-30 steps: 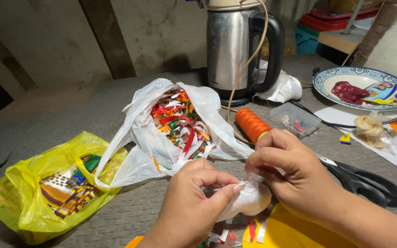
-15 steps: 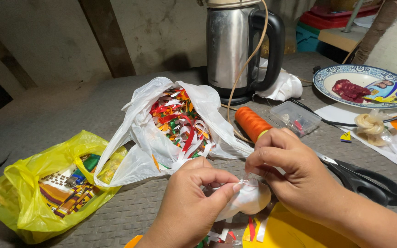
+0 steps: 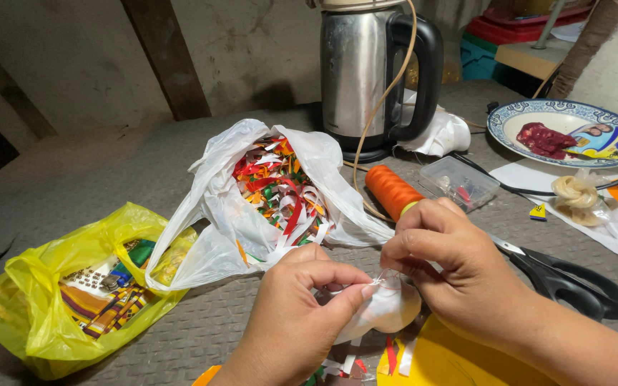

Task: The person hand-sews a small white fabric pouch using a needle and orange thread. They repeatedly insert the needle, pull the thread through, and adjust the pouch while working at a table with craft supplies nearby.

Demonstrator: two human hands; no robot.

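White pouch (image 3: 389,311) sits near centre, pinched at its top by both hands. Left hand (image 3: 291,322) grips with thumb and forefinger closed; right hand (image 3: 459,275) likewise. Just far of them: white bag (image 3: 216,207) of ribbon scraps, orange spool (image 3: 389,189). Scissors (image 3: 574,282) right, yellow bag (image 3: 44,314) left, kettle (image 3: 366,71) far.

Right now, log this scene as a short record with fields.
left hand: pinches the top of a small white cloth pouch
right hand: pinches the same spot from the other side
white bag: open, full of coloured ribbon scraps
yellow bag: left, holds patterned cloth
orange thread spool: lying behind the hands
scissors: black handles, on the right
kettle: steel, at the back
plate: far right
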